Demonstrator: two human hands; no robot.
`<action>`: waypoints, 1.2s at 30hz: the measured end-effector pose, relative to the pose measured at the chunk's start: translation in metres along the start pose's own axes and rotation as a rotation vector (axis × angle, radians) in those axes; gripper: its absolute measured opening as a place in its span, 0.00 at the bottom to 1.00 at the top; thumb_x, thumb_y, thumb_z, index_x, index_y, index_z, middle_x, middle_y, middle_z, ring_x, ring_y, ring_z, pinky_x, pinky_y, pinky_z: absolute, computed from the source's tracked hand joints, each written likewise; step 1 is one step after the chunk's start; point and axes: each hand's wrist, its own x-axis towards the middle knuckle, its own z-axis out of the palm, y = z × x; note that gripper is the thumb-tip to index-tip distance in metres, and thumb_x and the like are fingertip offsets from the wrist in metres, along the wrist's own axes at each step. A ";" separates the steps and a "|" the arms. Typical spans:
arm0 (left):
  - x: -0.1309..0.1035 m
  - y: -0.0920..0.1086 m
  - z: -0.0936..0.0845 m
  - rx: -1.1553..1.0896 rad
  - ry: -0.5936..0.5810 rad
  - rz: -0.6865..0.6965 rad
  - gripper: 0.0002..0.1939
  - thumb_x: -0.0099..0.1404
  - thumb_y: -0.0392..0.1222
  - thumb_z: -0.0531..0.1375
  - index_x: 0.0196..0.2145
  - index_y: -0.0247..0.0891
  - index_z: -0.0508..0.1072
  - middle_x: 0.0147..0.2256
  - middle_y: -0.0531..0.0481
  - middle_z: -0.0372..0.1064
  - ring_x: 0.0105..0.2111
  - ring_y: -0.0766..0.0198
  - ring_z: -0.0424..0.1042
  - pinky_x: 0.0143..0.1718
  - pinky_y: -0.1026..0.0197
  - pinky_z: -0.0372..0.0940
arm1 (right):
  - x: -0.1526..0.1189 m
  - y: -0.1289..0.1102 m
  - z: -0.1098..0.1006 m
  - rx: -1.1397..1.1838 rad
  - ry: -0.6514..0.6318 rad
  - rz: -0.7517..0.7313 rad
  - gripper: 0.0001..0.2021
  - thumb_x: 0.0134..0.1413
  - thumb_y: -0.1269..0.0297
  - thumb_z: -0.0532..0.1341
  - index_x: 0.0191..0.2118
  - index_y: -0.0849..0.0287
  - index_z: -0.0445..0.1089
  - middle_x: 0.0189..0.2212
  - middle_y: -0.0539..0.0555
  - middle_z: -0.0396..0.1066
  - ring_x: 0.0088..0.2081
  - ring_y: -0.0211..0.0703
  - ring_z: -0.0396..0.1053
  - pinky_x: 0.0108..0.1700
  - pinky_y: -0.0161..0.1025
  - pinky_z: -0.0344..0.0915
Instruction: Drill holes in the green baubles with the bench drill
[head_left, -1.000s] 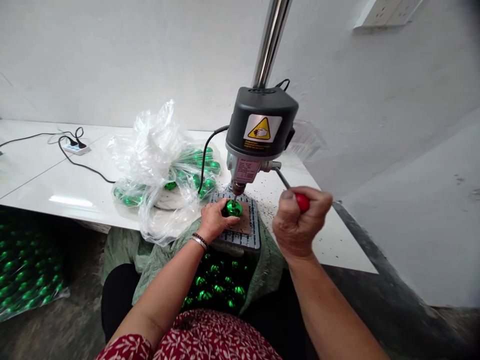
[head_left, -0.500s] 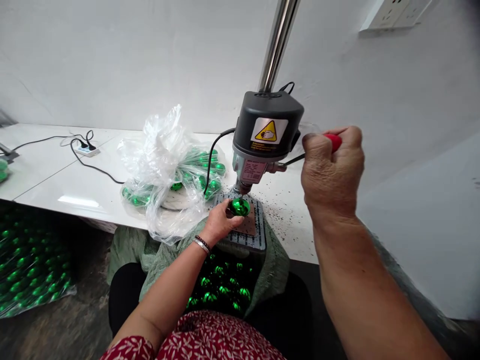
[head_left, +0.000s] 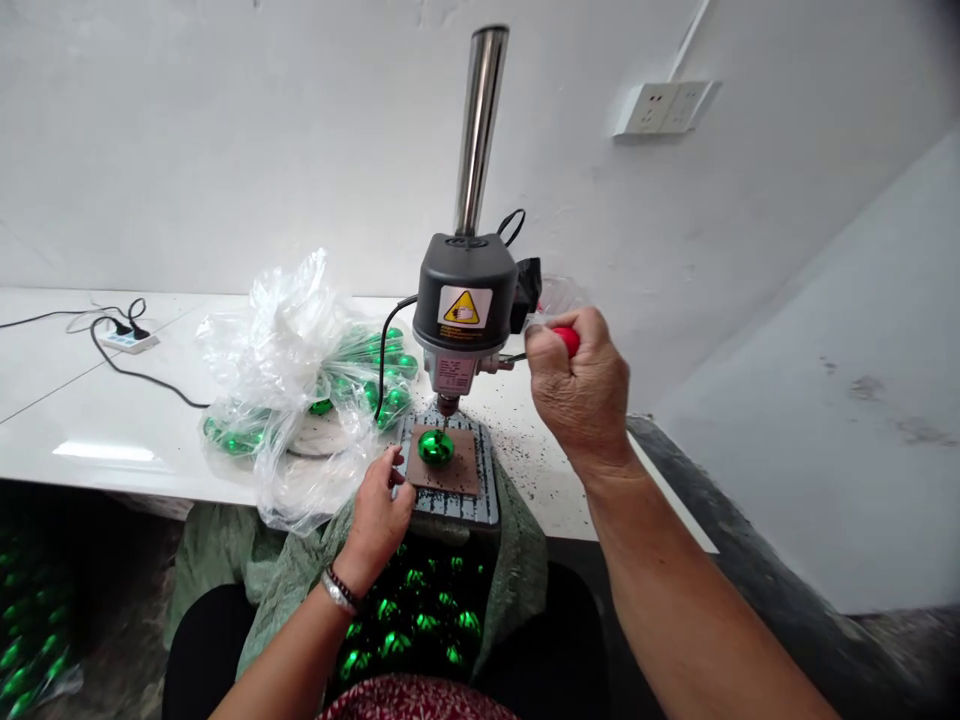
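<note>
A shiny green ball [head_left: 436, 447] sits on the brown board [head_left: 465, 475] at the foot of a small drill press [head_left: 466, 295]. The bit [head_left: 447, 420] comes down right behind the ball; whether it touches is hard to see. My left hand [head_left: 380, 510] is just left of the metal base [head_left: 489, 490], apart from the ball, with thumb and fingers parted and nothing between them. Around the red knob of the press's lever [head_left: 568, 341], my right hand [head_left: 585, 395] is closed, up at the right side of the machine.
Green balls in a clear plastic bag [head_left: 300, 340] lie on the white table [head_left: 142, 420] to the left. Dark shavings are scattered round the base. More green balls [head_left: 427, 622] fill a green sack [head_left: 517, 560] below. A power strip [head_left: 129, 342] lies at the back left.
My left hand has let go of the green ball and drawn back to the left. My right hand stays on the lever knob. The camera view has shifted to the right and up.
</note>
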 end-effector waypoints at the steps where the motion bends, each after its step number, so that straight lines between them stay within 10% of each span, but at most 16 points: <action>1: -0.003 0.000 -0.001 -0.014 0.001 0.024 0.23 0.58 0.34 0.53 0.52 0.33 0.68 0.43 0.42 0.72 0.39 0.60 0.72 0.47 0.55 0.68 | 0.004 0.000 -0.001 -0.008 -0.023 0.005 0.15 0.50 0.48 0.52 0.29 0.56 0.59 0.21 0.49 0.60 0.24 0.35 0.55 0.28 0.36 0.52; 12: 0.001 -0.003 -0.011 0.079 0.160 0.162 0.21 0.61 0.35 0.53 0.53 0.35 0.68 0.50 0.39 0.71 0.52 0.53 0.70 0.56 0.48 0.64 | 0.036 -0.002 0.001 0.041 -0.142 0.031 0.15 0.49 0.50 0.54 0.26 0.58 0.58 0.19 0.47 0.58 0.23 0.33 0.53 0.28 0.34 0.50; 20: 0.031 -0.006 -0.001 0.177 -0.114 -0.003 0.28 0.59 0.37 0.61 0.57 0.32 0.63 0.57 0.34 0.65 0.58 0.49 0.65 0.60 0.47 0.59 | 0.033 -0.009 0.004 0.004 -0.110 0.127 0.13 0.52 0.57 0.59 0.26 0.57 0.57 0.20 0.46 0.57 0.24 0.34 0.53 0.29 0.36 0.50; 36: -0.041 0.025 -0.056 -0.072 0.028 0.243 0.29 0.55 0.40 0.67 0.53 0.40 0.65 0.49 0.44 0.70 0.49 0.55 0.69 0.53 0.50 0.65 | 0.028 -0.007 0.013 -0.037 -0.010 0.203 0.08 0.56 0.65 0.59 0.29 0.60 0.59 0.23 0.44 0.56 0.26 0.30 0.51 0.34 0.36 0.50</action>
